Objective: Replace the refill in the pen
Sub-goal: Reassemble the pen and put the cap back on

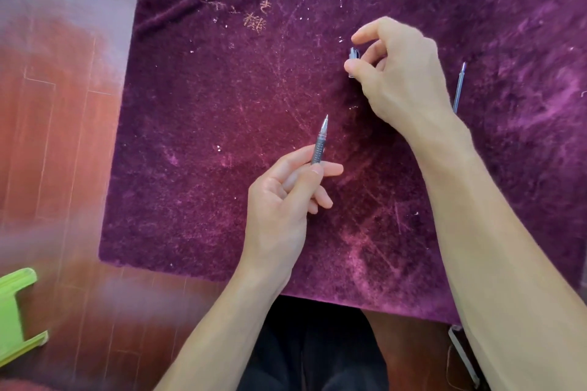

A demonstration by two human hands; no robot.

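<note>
My left hand (286, 200) holds a grey pen (320, 143) upright over the purple cloth, tip pointing away from me, its textured grip between thumb and fingers. Farther off and to the right, my right hand (400, 73) pinches a small dark pen cap (353, 55) between thumb and forefinger, just above the cloth. A thin clear refill (459, 86) with a bluish tip lies on the cloth to the right of my right hand, its lower end hidden by my wrist.
The purple fuzzy cloth (222, 105) covers the table, with wrinkles and brownish lint at its far edge. A red-brown wooden floor (57, 136) lies to the left with a lime green stool (16, 314). A phone-like object (463, 355) sits at the lower right.
</note>
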